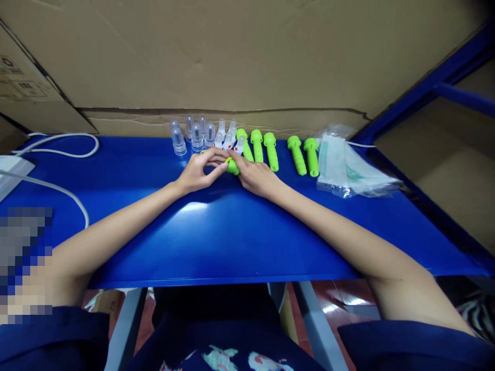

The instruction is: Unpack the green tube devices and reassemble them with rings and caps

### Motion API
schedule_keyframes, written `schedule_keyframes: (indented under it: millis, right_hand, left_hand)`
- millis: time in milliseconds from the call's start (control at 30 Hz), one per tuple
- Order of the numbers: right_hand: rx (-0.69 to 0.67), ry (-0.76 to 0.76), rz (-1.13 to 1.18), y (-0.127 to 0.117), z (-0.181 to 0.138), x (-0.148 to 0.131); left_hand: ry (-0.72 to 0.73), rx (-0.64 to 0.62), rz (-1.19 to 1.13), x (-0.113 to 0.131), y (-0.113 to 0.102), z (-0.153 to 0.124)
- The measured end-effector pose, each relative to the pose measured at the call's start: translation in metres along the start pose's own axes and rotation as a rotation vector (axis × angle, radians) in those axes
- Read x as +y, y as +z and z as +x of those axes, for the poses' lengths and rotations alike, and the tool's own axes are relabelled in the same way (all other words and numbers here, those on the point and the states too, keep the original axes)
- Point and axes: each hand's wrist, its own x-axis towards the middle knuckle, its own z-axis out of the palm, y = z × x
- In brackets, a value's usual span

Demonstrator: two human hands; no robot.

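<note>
Both my hands meet near the back of the blue table (216,242). My left hand (199,171) and my right hand (253,175) are each closed in a pinch on one lime-green plastic piece (232,166) between them. Just behind the fingers stand several small white nozzle parts (225,136) and several clear plastic caps (195,135). To the right of my right hand lie more lime-green tubes (270,150) in a row, and two more (304,154) a little further right.
A stack of clear plastic bags (348,167) lies at the right of the table. White cables (62,149) loop at the far left beside a white device (11,172). Cardboard (232,56) walls the back. A blue frame (436,82) rises at right.
</note>
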Motion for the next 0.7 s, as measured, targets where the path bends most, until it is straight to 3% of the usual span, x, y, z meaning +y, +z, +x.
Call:
schedule_keyframes:
  millis: [100,200,300,433,600,700]
  right_hand:
    - [0.007,0.060,0.066,-0.003,-0.002,-0.007]
    - [0.033,0.097,0.114,-0.001,-0.003,-0.011]
    - [0.073,0.066,0.210,0.001,-0.004,-0.010]
    - [0.141,-0.102,0.520,0.000,-0.001,0.001]
    - [-0.164,0.035,1.091,0.000,0.005,0.019]
    - [-0.181,0.080,1.371,0.009,0.008,0.025]
  left_hand:
    - [0.078,-0.027,0.208,0.003,0.004,0.000]
    - [0.047,0.006,0.272,0.004,0.011,0.000]
    - [-0.065,0.043,0.173,0.007,0.016,0.001]
    - [-0.221,0.076,-0.118,0.007,0.015,0.004]
    - [-0.398,0.032,-0.439,-0.004,0.009,0.007]
    - [-0.484,0.057,-0.505,-0.010,0.008,0.008]
